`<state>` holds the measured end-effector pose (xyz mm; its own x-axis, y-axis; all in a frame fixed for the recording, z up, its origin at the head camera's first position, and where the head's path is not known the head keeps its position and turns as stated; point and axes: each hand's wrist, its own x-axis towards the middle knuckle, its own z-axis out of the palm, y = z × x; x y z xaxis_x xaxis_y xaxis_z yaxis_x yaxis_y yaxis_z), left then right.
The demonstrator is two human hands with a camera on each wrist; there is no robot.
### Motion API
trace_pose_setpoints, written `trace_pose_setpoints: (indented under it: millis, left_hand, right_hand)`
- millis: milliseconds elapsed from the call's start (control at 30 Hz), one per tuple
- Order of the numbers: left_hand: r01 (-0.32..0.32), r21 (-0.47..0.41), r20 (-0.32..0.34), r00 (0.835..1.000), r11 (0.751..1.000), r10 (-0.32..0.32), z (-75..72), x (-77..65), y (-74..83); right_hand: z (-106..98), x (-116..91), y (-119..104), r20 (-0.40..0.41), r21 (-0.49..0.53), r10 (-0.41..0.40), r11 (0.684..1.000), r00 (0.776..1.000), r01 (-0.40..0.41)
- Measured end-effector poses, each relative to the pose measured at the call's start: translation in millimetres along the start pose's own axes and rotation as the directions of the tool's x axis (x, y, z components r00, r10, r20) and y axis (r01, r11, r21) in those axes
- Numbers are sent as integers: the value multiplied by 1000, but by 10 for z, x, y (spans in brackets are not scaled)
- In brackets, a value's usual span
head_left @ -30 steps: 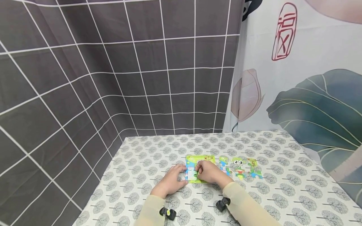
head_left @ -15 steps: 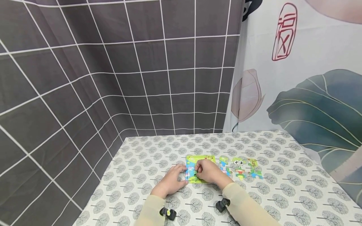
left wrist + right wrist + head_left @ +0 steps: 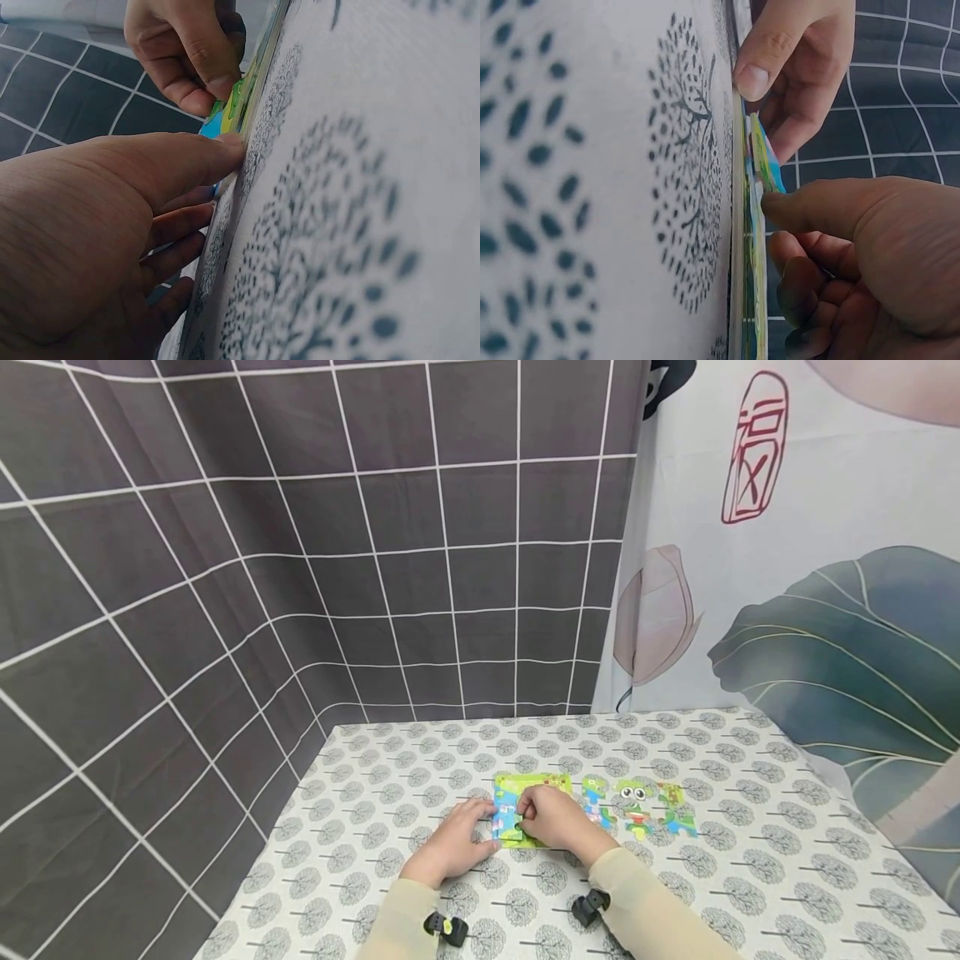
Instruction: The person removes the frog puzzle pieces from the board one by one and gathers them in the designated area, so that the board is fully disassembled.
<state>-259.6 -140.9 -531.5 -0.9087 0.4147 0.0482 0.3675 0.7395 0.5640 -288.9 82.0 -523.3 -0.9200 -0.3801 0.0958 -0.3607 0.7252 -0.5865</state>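
A green and blue puzzle board point(image 3: 531, 779) lies on the table in the head view. My right hand point(image 3: 556, 817) is over its middle and pinches a puzzle piece point(image 3: 766, 154) between thumb and fingers. In the right wrist view that piece is tilted at the board's surface, its near end slightly raised. My left hand point(image 3: 452, 838) rests at the board's left side, thumb point(image 3: 225, 148) at the lower left corner and fingers along the left edge. The right hand hides much of the board's middle and right part.
Right of the board lie several loose puzzle pieces, among them one with two big eyes point(image 3: 632, 792) and a green and blue one point(image 3: 678, 821). A tree-print cloth point(image 3: 390, 768) covers the table. Dark checked curtain point(image 3: 480, 635) hangs behind.
The pinched piece has tilted down: its pale side showed a second ago, now its coloured face shows at the board's lower left. Both hands stay in almost the same place.
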Motion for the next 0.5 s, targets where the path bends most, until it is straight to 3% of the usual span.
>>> trace_pose_setpoints:
  millis: [500]
  left_hand:
    - [9, -4, -1, 1000, 1000, -9, 0, 2, -3]
  right_hand:
    - [-110, -34, -15, 32, 56, 2, 998, 999, -4]
